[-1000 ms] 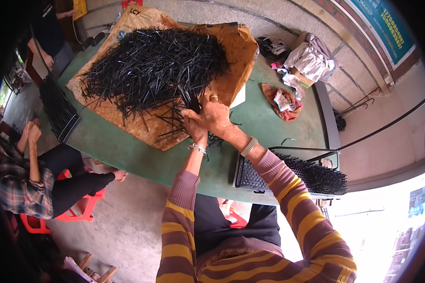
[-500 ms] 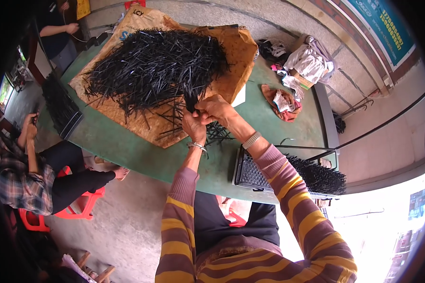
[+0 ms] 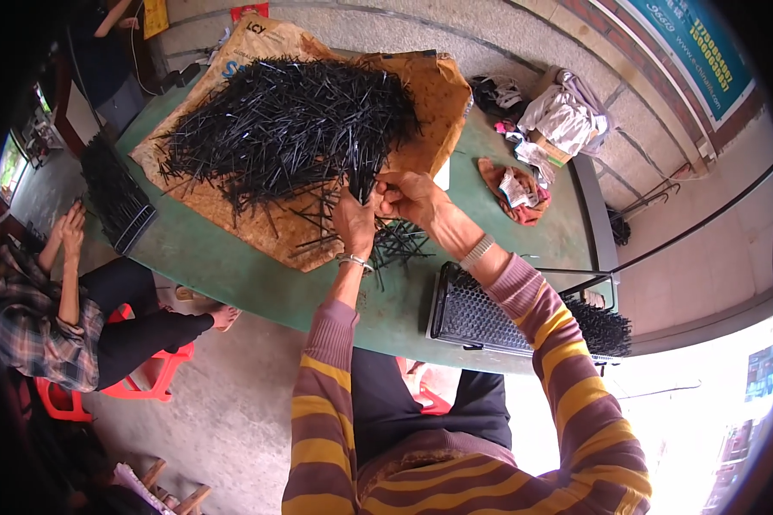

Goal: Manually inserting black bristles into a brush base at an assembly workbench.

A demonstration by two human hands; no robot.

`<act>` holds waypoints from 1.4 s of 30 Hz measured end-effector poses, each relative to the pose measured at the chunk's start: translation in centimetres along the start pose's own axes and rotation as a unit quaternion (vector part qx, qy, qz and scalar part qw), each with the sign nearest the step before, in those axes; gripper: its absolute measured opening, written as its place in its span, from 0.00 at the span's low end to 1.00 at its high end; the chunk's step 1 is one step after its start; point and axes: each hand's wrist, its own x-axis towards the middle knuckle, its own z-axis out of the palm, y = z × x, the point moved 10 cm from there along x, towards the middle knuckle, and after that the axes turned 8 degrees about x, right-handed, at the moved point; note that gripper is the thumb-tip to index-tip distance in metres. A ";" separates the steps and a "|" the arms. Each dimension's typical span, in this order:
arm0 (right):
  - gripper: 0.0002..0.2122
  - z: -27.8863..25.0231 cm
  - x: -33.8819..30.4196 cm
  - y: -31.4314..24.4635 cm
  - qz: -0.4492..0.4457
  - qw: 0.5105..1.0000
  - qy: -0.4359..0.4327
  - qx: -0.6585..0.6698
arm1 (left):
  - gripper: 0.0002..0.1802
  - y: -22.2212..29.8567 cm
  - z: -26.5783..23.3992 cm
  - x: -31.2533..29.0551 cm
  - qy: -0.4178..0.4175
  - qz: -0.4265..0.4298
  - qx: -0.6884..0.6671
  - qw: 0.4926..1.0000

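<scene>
At the green-topped desk [image 3: 228, 283], the left hand [image 3: 354, 221] is clamping its grip on a bundle of slim black sticks [image 3: 362, 178], the right hand's [image 3: 416, 199] being unclear to me, while a loose black heap [image 3: 283, 129] is remaining on brown paper [image 3: 253, 233] and the black gridded rack [image 3: 472, 311] is looking partly bare.

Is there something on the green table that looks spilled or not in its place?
Yes, perhaps: a small, loose scatter of black strips lies directly on the green table, whereas the large black pile rests on the brown sheet.
</scene>
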 end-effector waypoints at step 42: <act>0.07 -2.4 -2.1 -7.8 -0.315 0.899 -0.034 -0.303 | 0.22 -0.4 7.8 -1.9 -0.311 -0.241 -0.517 0.760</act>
